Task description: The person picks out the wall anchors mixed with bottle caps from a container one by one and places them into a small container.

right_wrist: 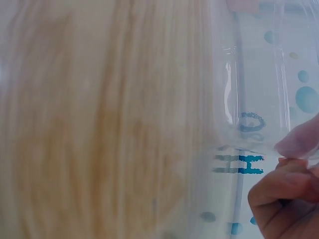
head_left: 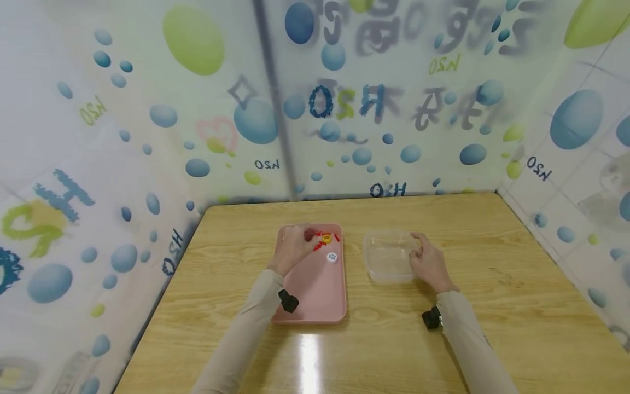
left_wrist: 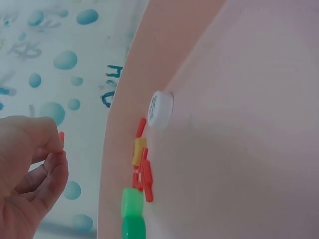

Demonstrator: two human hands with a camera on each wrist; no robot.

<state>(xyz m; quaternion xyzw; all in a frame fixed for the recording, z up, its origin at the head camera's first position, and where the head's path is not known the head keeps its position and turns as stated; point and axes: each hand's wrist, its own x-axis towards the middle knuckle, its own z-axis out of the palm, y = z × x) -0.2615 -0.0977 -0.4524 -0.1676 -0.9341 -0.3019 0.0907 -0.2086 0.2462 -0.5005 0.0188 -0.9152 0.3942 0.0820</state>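
Note:
Above the far part of a pink tray [head_left: 315, 295], my left hand [head_left: 293, 249] has thumb and fingertips together. A bit of a small red piece [left_wrist: 61, 137] shows between them in the left wrist view; most of it is hidden by the fingers. On the tray lie several red sticks [left_wrist: 145, 172], a yellow ring-like piece [head_left: 327, 238], a white round cap with dark marks [head_left: 332, 257] and green blocks [left_wrist: 133, 226]. My right hand [head_left: 430, 265] pinches the right rim of a clear plastic container [head_left: 389, 276], thumb and fingers on either side of the wall [right_wrist: 229, 89].
Tray and container stand side by side on a wooden table [head_left: 492, 262], a narrow gap between them. A wall [head_left: 354, 142] with blue and green dots and lettering rises behind the table's far edge, and more patterned wall closes off both sides.

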